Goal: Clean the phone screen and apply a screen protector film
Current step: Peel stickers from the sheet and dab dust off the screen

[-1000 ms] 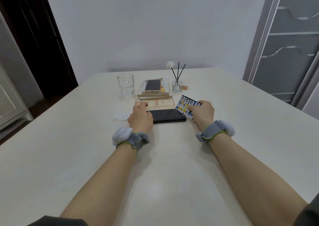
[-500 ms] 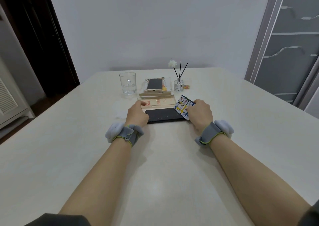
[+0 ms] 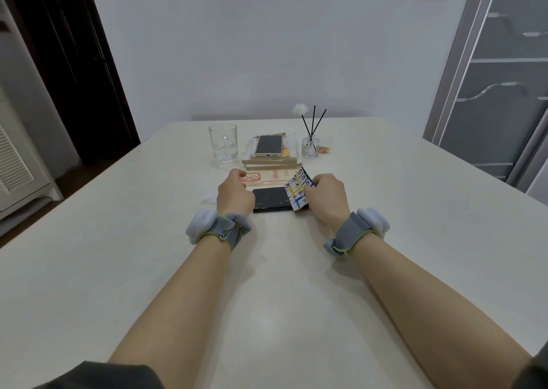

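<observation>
A black phone (image 3: 271, 198) lies flat, screen up, on the white table (image 3: 267, 284) between my hands. My left hand (image 3: 235, 193) is curled over the phone's left end and holds it down. My right hand (image 3: 326, 197) grips a small card (image 3: 297, 189) printed with coloured pictures and presses its lower edge on the right part of the screen. The card stands tilted. Behind the phone lies a pale packaging sheet (image 3: 272, 176) with red print.
Further back, a gold phone (image 3: 269, 145) rests on a stack of boxes (image 3: 271, 160). A glass mug (image 3: 223, 142) stands to their left, a reed diffuser (image 3: 310, 146) to their right. A white cloth (image 3: 212, 199) lies left of my left hand.
My right hand has slid the card leftward over the screen and tilted it more upright. My left hand stays at the phone's left end. The view has shifted slightly.
</observation>
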Motion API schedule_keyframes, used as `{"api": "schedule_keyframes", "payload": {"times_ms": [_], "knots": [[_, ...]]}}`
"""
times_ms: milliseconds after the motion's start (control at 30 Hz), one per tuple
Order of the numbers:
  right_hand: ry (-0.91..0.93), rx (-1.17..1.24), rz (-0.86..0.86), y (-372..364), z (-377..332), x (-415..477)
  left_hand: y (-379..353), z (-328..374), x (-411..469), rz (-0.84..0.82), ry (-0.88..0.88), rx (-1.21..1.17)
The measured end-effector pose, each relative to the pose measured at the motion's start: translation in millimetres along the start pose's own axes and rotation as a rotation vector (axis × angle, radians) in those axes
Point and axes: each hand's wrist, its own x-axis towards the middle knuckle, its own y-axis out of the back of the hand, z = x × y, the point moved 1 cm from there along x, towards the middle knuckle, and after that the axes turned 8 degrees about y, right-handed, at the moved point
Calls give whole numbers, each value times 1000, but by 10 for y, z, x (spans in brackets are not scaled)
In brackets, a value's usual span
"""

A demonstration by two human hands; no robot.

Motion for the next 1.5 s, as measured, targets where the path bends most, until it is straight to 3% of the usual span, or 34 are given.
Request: {"api": "schedule_keyframes", "payload": {"times_ms": [167,467,767,1500], "knots": [[78,23,-33,-134,-130,-44,3,-2,-2,20,1,-3],[-50,6,60,52,-3,18,-5,7,-3,36,8,-6],[51,4,19,-251,-293,-86,21,4,3,39,28,-28],[99,58,-13,-492,-502,-184,41,24,44,28,76,-110]]}}
